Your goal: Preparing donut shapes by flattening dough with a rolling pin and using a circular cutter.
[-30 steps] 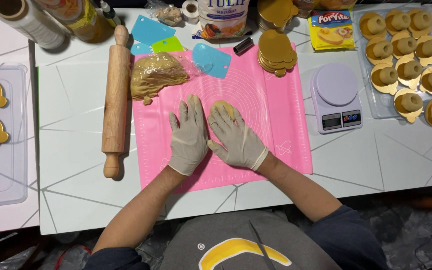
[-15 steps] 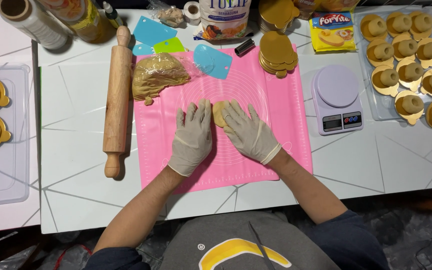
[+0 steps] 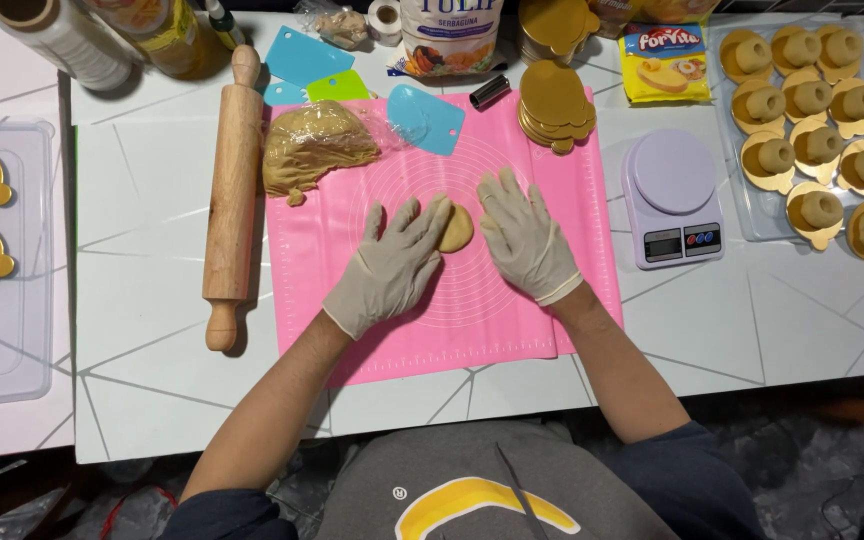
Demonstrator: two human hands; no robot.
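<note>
Both hands (image 3: 457, 250) have spread, baring the flat round dough piece (image 3: 455, 229).

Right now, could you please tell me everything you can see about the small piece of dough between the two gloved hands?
The small piece of dough is a tan, smooth-looking, rounded lump, flattened somewhat. It lies on the pink mat, near the middle of the faint circles marked there. The gloved left hand covers its left edge with its fingertips; the gloved right hand lies flat just beside it on the right, and whether it touches is unclear. It sits apart from the larger wrapped dough lump at the mat's far left corner.
</note>
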